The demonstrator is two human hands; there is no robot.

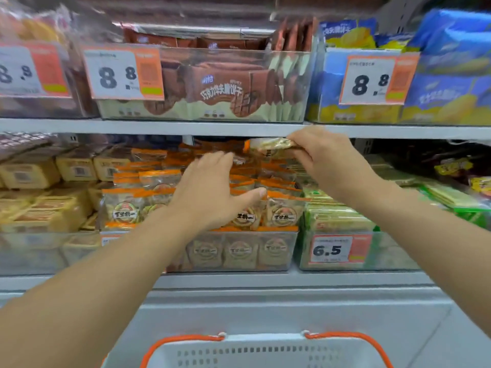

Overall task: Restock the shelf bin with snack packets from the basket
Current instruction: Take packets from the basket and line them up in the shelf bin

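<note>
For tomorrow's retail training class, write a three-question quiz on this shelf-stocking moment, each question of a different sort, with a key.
1. True or false: the left hand grips a packet.
2. The price tag beside the orange-packet bin reads: A 8.8, B 6.5, C 5.6?
3. Fill in: the right hand pinches a ____ above the bin.

Key: 1 false, it lies open on the packets; 2 B; 3 snack packet.

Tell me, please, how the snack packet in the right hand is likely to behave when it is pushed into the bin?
The snack packet looks glossy, so probably slippery. The right hand pinches it by one end alone, so it seems light.
</note>
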